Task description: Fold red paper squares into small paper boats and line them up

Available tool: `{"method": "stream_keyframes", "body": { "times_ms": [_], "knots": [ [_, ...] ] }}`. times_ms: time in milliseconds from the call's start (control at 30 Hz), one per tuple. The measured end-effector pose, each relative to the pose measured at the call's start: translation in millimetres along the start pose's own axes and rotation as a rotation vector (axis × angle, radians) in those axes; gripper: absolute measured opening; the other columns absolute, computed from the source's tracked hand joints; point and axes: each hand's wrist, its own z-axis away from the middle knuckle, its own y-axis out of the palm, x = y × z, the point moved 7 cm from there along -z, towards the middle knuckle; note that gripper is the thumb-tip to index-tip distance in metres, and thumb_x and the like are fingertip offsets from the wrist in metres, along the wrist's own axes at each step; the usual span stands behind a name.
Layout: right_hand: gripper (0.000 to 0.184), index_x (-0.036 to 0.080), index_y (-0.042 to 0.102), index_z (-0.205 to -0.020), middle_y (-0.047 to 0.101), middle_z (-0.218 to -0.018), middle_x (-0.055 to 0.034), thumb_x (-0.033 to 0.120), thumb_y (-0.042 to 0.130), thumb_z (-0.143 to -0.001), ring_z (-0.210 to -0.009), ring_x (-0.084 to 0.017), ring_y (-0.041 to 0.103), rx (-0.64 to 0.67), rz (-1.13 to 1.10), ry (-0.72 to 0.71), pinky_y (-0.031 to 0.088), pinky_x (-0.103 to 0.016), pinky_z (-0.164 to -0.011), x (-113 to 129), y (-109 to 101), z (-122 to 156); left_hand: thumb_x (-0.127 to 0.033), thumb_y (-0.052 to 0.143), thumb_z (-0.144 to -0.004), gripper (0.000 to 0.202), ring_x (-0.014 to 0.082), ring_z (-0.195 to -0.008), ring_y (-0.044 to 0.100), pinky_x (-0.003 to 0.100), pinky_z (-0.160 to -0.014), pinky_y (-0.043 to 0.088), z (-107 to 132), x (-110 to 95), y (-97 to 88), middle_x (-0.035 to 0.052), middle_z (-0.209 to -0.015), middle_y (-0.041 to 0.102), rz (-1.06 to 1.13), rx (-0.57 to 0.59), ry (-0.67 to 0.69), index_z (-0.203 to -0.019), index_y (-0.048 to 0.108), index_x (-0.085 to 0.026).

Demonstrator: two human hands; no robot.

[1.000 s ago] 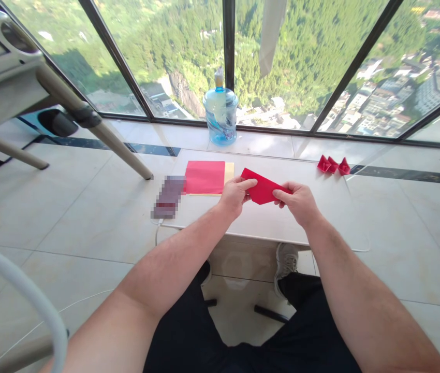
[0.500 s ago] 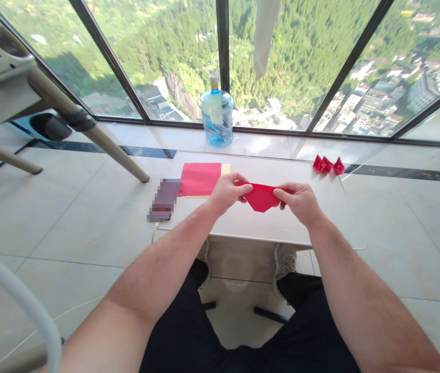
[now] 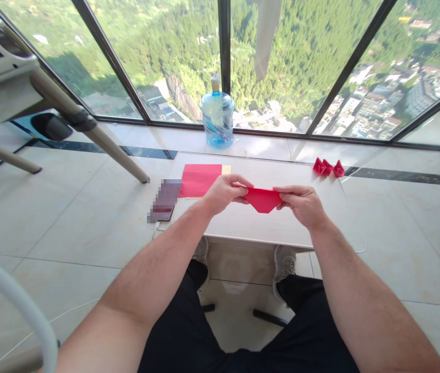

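A folded piece of red paper (image 3: 263, 200) is stretched between my two hands above the white table (image 3: 243, 228). Its top edge runs straight, and the lower part narrows to a blunt, flat tip. My left hand (image 3: 224, 192) pinches the left corner between thumb and fingers. At the opposite corner my right hand (image 3: 301, 203) grips it the same way. Behind my left hand lie flat red sheets (image 3: 201, 178), with a yellowish sheet (image 3: 226, 170) showing past their right edge. Three small folded red paper boats (image 3: 327, 167) stand at the table's far right.
A phone (image 3: 165, 199), blurred out, lies at the table's left edge with a white cable (image 3: 157, 226) plugged in. Beyond the table a blue water jug (image 3: 217, 122) stands by the window. A chair or stand leg (image 3: 117, 150) reaches the floor at left.
Both hands still hold the red paper. The fingers have shifted slightly along its top edge, and the view has tilted a little.
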Motion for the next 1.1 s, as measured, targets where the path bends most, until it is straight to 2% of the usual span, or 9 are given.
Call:
{"method": "stream_keyframes", "body": {
  "times_ms": [167,333,433,533,667,833,1000,1100],
  "knots": [
    [0.015,0.021,0.081,-0.08,0.077,-0.08,-0.0057,0.026,0.081,-0.066,-0.068,-0.019,0.069,-0.018,-0.028,0.004,0.062,-0.034,-0.061,4.8,3.4,1.9,-0.014,0.078,-0.063,0.017,0.0165,-0.073,0.069,0.035,-0.072,0.063,1.2,-0.5,-1.0,0.0046,-0.072,0.069,0.011,0.026,-0.008,-0.079,0.073,-0.011],
    [0.015,0.019,0.081,-0.08,0.075,-0.073,-0.0051,0.023,0.077,-0.066,-0.063,-0.017,0.067,0.004,-0.073,0.023,0.061,-0.032,-0.061,5.4,5.5,2.6,-0.015,0.075,-0.062,0.017,0.0178,-0.075,0.07,0.034,-0.074,0.062,2.6,-1.1,-0.5,0.0063,-0.075,0.07,0.04,0.03,-0.035,-0.078,0.074,-0.01],
    [0.016,0.019,0.081,-0.082,0.075,-0.073,-0.0055,0.027,0.078,-0.068,-0.061,-0.017,0.067,0.021,-0.089,0.029,0.06,-0.032,-0.06,4.1,5.6,2.2,-0.021,0.077,-0.064,0.018,0.0176,-0.073,0.07,0.034,-0.072,0.062,3.0,-0.9,1.2,0.0074,-0.076,0.07,0.048,0.028,-0.048,-0.077,0.073,-0.009],
    [0.022,0.019,0.08,-0.084,0.075,-0.074,-0.0051,0.035,0.082,-0.068,-0.061,-0.017,0.067,-0.006,-0.04,0.013,0.06,-0.033,-0.059,2.0,2.3,1.1,-0.029,0.081,-0.065,0.024,0.016,-0.069,0.068,0.032,-0.068,0.061,2.9,-0.2,1.5,0.0048,-0.071,0.067,0.015,-0.007,-0.025,-0.074,0.068,-0.01],
    [0.031,0.018,0.078,-0.09,0.075,-0.079,-0.0046,0.039,0.084,-0.068,-0.062,-0.017,0.068,-0.043,0.025,-0.028,0.06,-0.033,-0.059,0.5,-1.1,-0.1,-0.023,0.084,-0.062,0.027,0.0147,-0.064,0.066,0.028,-0.06,0.058,2.8,1.5,2.1,0.0013,-0.066,0.066,-0.051,-0.057,0.009,-0.077,0.063,-0.013],
    [0.043,0.017,0.074,-0.106,0.075,-0.079,-0.0046,0.043,0.081,-0.073,-0.063,-0.017,0.069,-0.072,0.106,-0.043,0.06,-0.033,-0.062,0.9,-1.7,-0.5,-0.014,0.075,-0.067,0.025,0.0131,-0.064,0.065,0.025,-0.06,0.054,3.6,0.7,5.2,0.003,-0.07,0.069,-0.105,-0.059,0.019,-0.092,0.071,-0.012],
    [0.047,0.017,0.072,-0.108,0.075,-0.079,-0.0041,0.042,0.083,-0.07,-0.065,-0.017,0.069,-0.042,0.107,-0.032,0.06,-0.033,-0.063,0.7,2.4,-1.5,-0.014,0.071,-0.068,0.022,0.0134,-0.064,0.065,0.025,-0.059,0.053,2.5,4.3,3.5,0.0065,-0.078,0.072,-0.171,-0.086,-0.011,-0.089,0.075,-0.011],
    [0.038,0.017,0.075,-0.1,0.076,-0.078,-0.0043,0.04,0.083,-0.071,-0.064,-0.017,0.068,-0.016,0.123,-0.02,0.059,-0.032,-0.06,-1.8,5.1,-1.7,-0.021,0.072,-0.07,0.02,0.0137,-0.065,0.064,0.025,-0.056,0.053,2.5,5.0,4.0,0.0079,-0.083,0.073,-0.167,-0.076,-0.014,-0.088,0.076,-0.012]
  ]
}}
